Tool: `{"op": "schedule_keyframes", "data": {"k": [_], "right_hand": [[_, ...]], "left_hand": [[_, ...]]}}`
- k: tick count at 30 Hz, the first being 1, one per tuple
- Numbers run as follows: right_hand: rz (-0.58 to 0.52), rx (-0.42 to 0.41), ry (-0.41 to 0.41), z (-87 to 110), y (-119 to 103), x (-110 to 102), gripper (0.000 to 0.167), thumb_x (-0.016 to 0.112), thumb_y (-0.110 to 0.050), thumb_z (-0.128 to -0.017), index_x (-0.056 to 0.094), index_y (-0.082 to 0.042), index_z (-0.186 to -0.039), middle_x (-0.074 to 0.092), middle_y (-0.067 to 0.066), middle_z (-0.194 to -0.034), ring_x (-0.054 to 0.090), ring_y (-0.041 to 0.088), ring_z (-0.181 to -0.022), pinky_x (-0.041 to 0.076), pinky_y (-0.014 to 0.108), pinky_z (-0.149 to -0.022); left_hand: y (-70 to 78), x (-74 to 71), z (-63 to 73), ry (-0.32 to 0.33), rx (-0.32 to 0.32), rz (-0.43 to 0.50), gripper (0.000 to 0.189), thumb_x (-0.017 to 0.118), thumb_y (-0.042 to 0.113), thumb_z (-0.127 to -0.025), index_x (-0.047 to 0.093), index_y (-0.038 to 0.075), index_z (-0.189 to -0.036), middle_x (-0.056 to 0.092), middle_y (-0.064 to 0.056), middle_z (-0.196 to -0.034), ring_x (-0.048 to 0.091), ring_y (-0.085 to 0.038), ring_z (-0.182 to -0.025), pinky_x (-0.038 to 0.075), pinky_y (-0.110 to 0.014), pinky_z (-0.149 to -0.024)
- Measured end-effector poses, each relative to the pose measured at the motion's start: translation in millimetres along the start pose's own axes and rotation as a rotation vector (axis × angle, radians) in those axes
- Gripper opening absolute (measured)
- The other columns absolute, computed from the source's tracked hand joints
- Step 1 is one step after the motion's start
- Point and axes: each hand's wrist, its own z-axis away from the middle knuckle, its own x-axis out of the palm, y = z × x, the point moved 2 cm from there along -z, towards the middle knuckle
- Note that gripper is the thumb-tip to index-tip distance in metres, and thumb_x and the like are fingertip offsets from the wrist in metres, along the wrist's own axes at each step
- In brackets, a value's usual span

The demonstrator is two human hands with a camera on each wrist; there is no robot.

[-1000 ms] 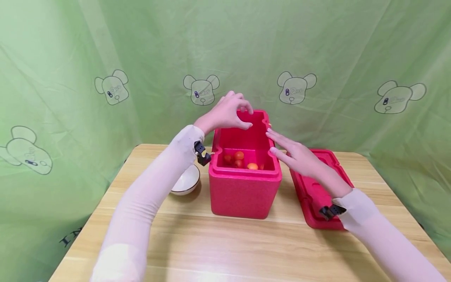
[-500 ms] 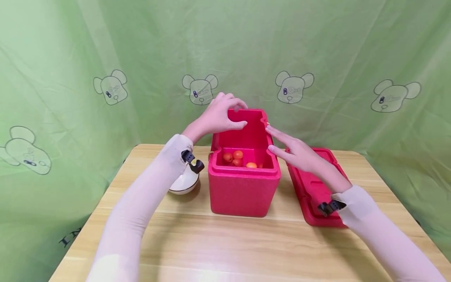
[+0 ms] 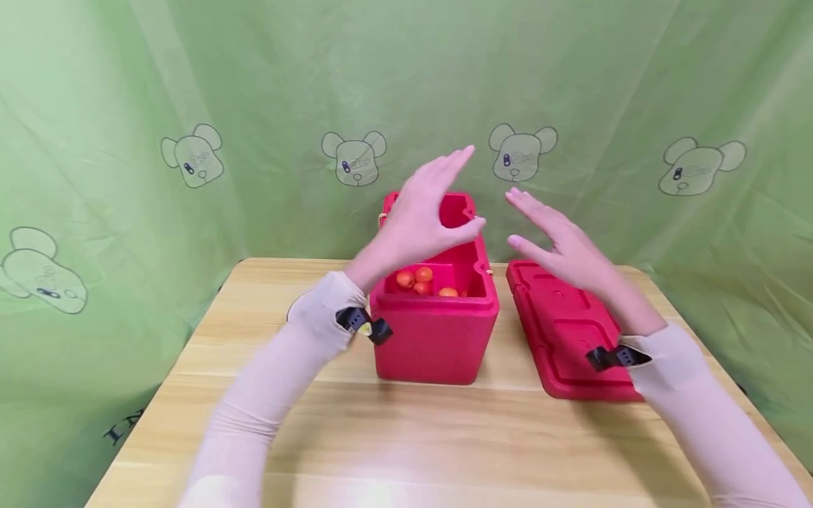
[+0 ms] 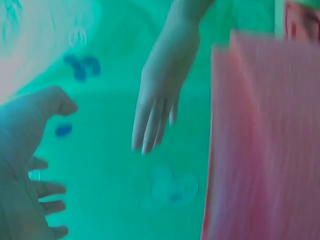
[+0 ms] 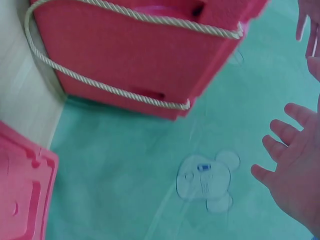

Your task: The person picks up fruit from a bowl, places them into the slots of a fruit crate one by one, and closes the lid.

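A red box (image 3: 438, 346) with no lid on stands upright on the table. Several small orange-red fruits (image 3: 423, 274), perhaps tomatoes, lie on its bottom. Above the box's left side is my left hand (image 3: 416, 215), fingers extended and thumb spread, with nothing in it. My right hand (image 3: 568, 247) is raised off to the right of the rim, its fingers also straight and holding nothing. Both hands look apart from the box (image 5: 125, 60) in the right wrist view. A rope handle (image 5: 95, 87) loops along the box's side.
The red lid (image 3: 559, 353) lies flat on the table (image 3: 356, 444) right of the box, under my right forearm. Left of the box, my left sleeve hides most of a white bowl (image 3: 297, 305). A green curtain (image 3: 273, 85) with bear-head prints hangs behind.
My left hand has moved to the right over the box and its curled fingers have straightened. My right hand has come away from the rim, up and to the right.
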Motion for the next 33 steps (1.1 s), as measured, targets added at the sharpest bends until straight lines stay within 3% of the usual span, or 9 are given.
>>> {"op": "schedule_keyframes", "data": {"k": [3, 8, 16, 18, 21, 23, 25, 29, 33], "right_hand": [[-0.015, 0.019, 0.035, 6.8, 7, -11, 0.071, 0.062, -0.031, -0.101, 0.023, -0.047, -0.158, 0.021, -0.010, -0.170, 0.016, 0.024, -0.159, 0.018, 0.070, -0.119], [-0.059, 0.085, 0.063, 24.6, 29, -22, 0.069, 0.061, -0.028, -0.101, 0.026, -0.045, -0.158, 0.021, -0.010, -0.169, 0.018, 0.026, -0.158, 0.017, 0.069, -0.120], [-0.094, 0.289, 0.012, 59.0, 85, -28, 0.066, 0.054, -0.034, -0.104, 0.021, -0.041, -0.161, 0.018, 0.005, -0.170, 0.019, 0.047, -0.154, 0.018, 0.077, -0.112], [-0.123, 0.318, -0.002, 67.8, 100, -26, 0.066, 0.053, -0.033, -0.105, 0.020, -0.038, -0.162, 0.017, 0.009, -0.170, 0.018, 0.050, -0.152, 0.020, 0.076, -0.113], [-0.160, 0.332, -0.014, 81.2, 120, -25, 0.066, 0.053, -0.029, -0.106, 0.020, -0.031, -0.163, 0.017, 0.012, -0.170, 0.021, 0.049, -0.151, 0.030, 0.040, -0.123], [-0.176, 0.342, -0.031, 90.2, 131, -23, 0.066, 0.052, -0.027, -0.106, 0.019, -0.025, -0.164, 0.019, 0.016, -0.169, 0.022, 0.047, -0.151, 0.030, 0.011, -0.113], [-0.164, 0.369, -0.055, 98.9, 142, -21, 0.066, 0.050, -0.029, -0.107, 0.019, -0.022, -0.164, 0.021, 0.020, -0.168, 0.025, 0.048, -0.150, 0.028, -0.004, -0.094], [-0.173, 0.418, -0.107, 115.5, 164, -14, 0.067, 0.048, -0.033, -0.107, 0.018, -0.016, -0.164, 0.024, 0.028, -0.164, 0.026, 0.051, -0.148, 0.027, -0.005, -0.088], [-0.202, 0.458, -0.150, 131.4, 184, -2, 0.068, 0.048, -0.034, -0.107, 0.018, -0.010, -0.163, 0.024, 0.030, -0.163, 0.024, 0.053, -0.147, 0.025, -0.003, -0.088]], "left_hand": [[21.0, 15.6, 2.2, -0.014, -0.006, 0.013, 0.096, 0.067, 0.050, -0.092, 0.010, 0.028, -0.165, 0.014, 0.008, -0.171, 0.011, -0.016, -0.159, 0.013, -0.042, -0.128], [51.8, 47.9, 8.1, -0.022, 0.014, 0.117, 0.100, 0.065, 0.049, -0.093, 0.000, 0.027, -0.165, 0.000, 0.007, -0.172, -0.001, -0.013, -0.160, 0.010, -0.044, -0.129], [78.4, 116.0, 21.2, -0.062, -0.031, 0.305, 0.098, 0.063, 0.046, -0.095, -0.009, 0.037, -0.162, -0.012, 0.018, -0.168, -0.006, -0.003, -0.157, 0.017, -0.047, -0.126], [78.6, 135.8, 24.6, -0.057, -0.045, 0.319, 0.098, 0.063, 0.045, -0.095, -0.009, 0.036, -0.162, -0.011, 0.018, -0.168, -0.006, -0.003, -0.157, 0.020, -0.046, -0.126], [73.4, 167.7, 29.6, -0.036, -0.100, 0.367, 0.099, 0.064, 0.043, -0.095, -0.006, 0.033, -0.163, -0.006, 0.015, -0.170, -0.001, -0.007, -0.159, 0.023, -0.046, -0.125], [67.0, 190.2, 33.8, -0.036, -0.164, 0.415, 0.099, 0.065, 0.043, -0.094, -0.006, 0.032, -0.163, -0.004, 0.013, -0.171, 0.003, -0.010, -0.159, 0.024, -0.046, -0.125], [59.0, 212.9, 38.3, -0.048, -0.234, 0.459, 0.099, 0.065, 0.043, -0.094, -0.004, 0.030, -0.163, -0.001, 0.011, -0.172, 0.006, -0.014, -0.160, 0.024, -0.046, -0.126], [43.9, 253.0, 48.2, -0.095, -0.368, 0.508, 0.100, 0.065, 0.045, -0.094, -0.002, 0.023, -0.164, 0.001, 0.005, -0.173, 0.007, -0.019, -0.160, 0.022, -0.043, -0.127], [35.2, 277.4, 56.8, -0.093, -0.474, 0.572, 0.101, 0.066, 0.044, -0.094, -0.002, 0.020, -0.165, 0.001, 0.000, -0.173, 0.007, -0.021, -0.160, 0.022, -0.039, -0.127]]}}
